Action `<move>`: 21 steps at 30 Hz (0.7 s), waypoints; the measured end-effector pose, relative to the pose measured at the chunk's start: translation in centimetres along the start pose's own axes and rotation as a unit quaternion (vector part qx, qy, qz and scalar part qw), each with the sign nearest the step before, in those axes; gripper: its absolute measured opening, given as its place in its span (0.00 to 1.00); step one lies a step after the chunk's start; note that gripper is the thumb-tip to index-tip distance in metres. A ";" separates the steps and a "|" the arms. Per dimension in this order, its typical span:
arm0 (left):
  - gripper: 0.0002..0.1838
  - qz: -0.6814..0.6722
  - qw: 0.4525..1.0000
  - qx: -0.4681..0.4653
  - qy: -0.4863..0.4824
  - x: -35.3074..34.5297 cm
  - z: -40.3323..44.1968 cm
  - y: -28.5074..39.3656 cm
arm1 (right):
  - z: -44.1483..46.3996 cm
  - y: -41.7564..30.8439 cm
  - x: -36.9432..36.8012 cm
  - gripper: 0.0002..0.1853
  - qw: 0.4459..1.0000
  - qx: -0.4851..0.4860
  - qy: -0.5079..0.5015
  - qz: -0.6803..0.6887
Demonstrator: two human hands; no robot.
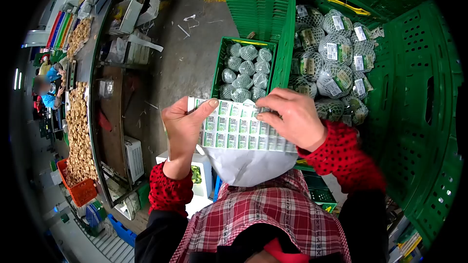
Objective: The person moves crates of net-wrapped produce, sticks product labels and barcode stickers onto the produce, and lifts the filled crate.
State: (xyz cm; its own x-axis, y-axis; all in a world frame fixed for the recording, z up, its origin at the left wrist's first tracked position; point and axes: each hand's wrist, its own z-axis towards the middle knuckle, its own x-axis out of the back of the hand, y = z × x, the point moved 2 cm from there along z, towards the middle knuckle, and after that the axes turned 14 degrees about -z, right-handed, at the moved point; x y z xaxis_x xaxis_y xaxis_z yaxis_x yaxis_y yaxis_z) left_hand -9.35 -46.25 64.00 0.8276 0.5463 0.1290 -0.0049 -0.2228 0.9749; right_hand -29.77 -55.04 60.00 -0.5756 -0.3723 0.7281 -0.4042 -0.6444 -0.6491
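My left hand [186,119] grips the left end of a sheet of stickers [234,125], thumb on top. Rows of small green and white labels with square codes cover the sheet. At its upper right edge my right hand [290,117] is closed in a pinch, its fingertips against a small pale sticker [249,103] that stands up from the edge. White backing paper [248,165] hangs below the sheet, over a red plaid apron. Just beyond the hands, a small green crate [218,68] holds several round pieces of produce in white netting [247,52].
To the right stands a large green crate [404,68] with several netted, labelled bundles [335,51]. A long table on the left carries many small tan items [80,126] and an orange basket [80,192]. A person in blue [49,87] works at the far left.
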 end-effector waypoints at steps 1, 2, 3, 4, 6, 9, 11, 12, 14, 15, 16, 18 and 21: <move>0.06 -0.006 1.000 0.018 0.009 0.0 0.2 -0.1 | 0.0 -0.2 -0.1 0.12 0.998 0.002 0.027 -0.048; 0.06 -0.013 1.000 0.016 0.006 -0.2 0.4 -0.2 | -0.1 -0.6 -0.1 0.10 0.995 -0.003 0.055 -0.081; 0.07 -0.002 1.000 0.024 0.012 -0.2 0.5 -0.3 | -0.1 -0.7 -0.2 0.09 0.989 0.007 0.080 -0.121; 0.07 0.009 0.999 0.032 0.018 -0.3 0.8 -0.5 | -0.2 -0.8 -0.5 0.09 0.985 0.007 0.080 -0.154; 0.08 -0.003 0.999 0.040 0.015 -0.4 1.3 -1.0 | -0.5 -0.7 -1.0 0.09 0.975 0.018 0.092 -0.201; 0.08 -0.022 0.998 0.063 0.023 -0.8 2.2 -1.7 | -0.8 -0.5 -1.1 0.12 0.969 0.044 0.111 -0.216; 0.09 -0.026 0.995 0.096 0.024 -0.9 2.8 -2.0 | -0.9 -0.3 -1.1 0.13 0.962 0.068 0.143 -0.224; 0.10 -0.033 0.994 0.101 0.020 -0.9 3.2 -2.6 | -1.0 -0.2 -1.1 0.13 0.960 0.081 0.153 -0.221; 0.10 -0.032 0.993 0.108 0.021 -0.2 4.2 -4.2 | -0.9 0.2 -0.9 0.10 0.958 0.115 0.171 -0.198; 0.11 -0.027 0.992 0.117 0.024 0.1 4.7 -4.6 | -0.6 1.3 -1.1 0.10 0.956 0.117 0.173 -0.204; 0.11 0.025 0.992 0.114 0.043 0.4 4.9 -4.4 | 0.0 3.1 -1.3 0.07 0.977 0.049 0.192 -0.074; 0.11 0.017 0.990 0.114 0.075 1.4 4.7 -4.2 | 2.6 7.7 0.6 0.04 0.934 -0.180 0.220 0.219; 0.09 0.043 0.983 0.128 0.124 3.5 3.8 -4.9 | 7.9 23.0 2.1 0.11 0.737 -0.434 0.347 0.384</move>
State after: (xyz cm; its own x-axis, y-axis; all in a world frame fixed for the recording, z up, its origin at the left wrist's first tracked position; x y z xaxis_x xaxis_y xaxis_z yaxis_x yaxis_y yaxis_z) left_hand -4.30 -46.31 58.99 0.6683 0.6887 0.2810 0.0986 -0.4565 0.8842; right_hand -34.64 -75.93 48.37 -0.9752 0.2205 -0.0202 0.1010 0.3619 -0.9267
